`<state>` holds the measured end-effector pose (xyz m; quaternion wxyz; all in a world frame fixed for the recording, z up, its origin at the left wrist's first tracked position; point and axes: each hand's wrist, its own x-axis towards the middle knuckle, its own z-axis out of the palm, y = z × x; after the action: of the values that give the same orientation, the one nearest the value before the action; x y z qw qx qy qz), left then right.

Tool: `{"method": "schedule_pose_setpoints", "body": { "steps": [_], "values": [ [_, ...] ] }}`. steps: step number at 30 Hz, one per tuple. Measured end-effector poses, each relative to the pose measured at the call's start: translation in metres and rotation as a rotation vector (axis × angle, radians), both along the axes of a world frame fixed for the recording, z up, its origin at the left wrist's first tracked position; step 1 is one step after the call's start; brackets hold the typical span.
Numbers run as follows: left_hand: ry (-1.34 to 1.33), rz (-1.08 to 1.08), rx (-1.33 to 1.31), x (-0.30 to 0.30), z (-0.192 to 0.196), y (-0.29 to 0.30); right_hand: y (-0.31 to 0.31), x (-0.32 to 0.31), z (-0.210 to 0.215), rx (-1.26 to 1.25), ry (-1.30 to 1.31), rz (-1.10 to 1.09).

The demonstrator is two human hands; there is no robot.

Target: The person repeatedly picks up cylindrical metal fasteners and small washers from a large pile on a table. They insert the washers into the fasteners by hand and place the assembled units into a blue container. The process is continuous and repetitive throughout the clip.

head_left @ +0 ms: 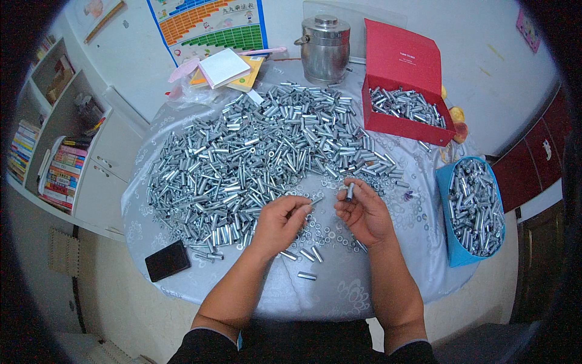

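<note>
My right hand (367,216) pinches a short shiny metal tube (350,192) upright between thumb and fingers. To its left, my left hand (280,223) is closed, thumb against fingers. A small slim metal piece (317,201) shows at its fingertips; its exact kind is too small to tell. Beyond both hands spreads a wide heap of silvery metal tubes (242,151). Flat round washers (328,233) lie scattered on the cloth between and below the hands. A few loose tubes, one of them a single tube (307,276), rest nearer to me.
A silvery patterned cloth covers the table (267,297). At the back right an opened red box (405,127) holds metal tubes; a blue bin (445,218) full of them stands at the right. A black phone (167,261), metal pot (326,51) and notepad (224,67) lie around the heap.
</note>
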<state>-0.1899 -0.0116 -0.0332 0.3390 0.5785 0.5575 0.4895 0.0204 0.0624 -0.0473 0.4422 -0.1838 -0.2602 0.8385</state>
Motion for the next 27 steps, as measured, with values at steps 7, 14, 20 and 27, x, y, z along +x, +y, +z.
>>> {"method": "schedule_pose_setpoints", "body": {
  "steps": [7,14,20,27],
  "values": [
    [-0.030,0.012,-0.001,0.003,0.007,-0.002,-0.007,-0.014,0.012,0.068,-0.195,-0.172],
    [0.018,0.015,0.038,0.003,0.011,-0.003,-0.012,-0.017,0.011,0.365,-0.549,-0.274],
    [0.044,0.006,0.056,0.002,0.010,-0.002,-0.013,-0.020,0.011,0.424,-0.612,-0.278],
    [0.056,-0.011,0.067,0.002,0.010,-0.002,-0.013,-0.020,0.009,0.442,-0.591,-0.280]
  ]
}}
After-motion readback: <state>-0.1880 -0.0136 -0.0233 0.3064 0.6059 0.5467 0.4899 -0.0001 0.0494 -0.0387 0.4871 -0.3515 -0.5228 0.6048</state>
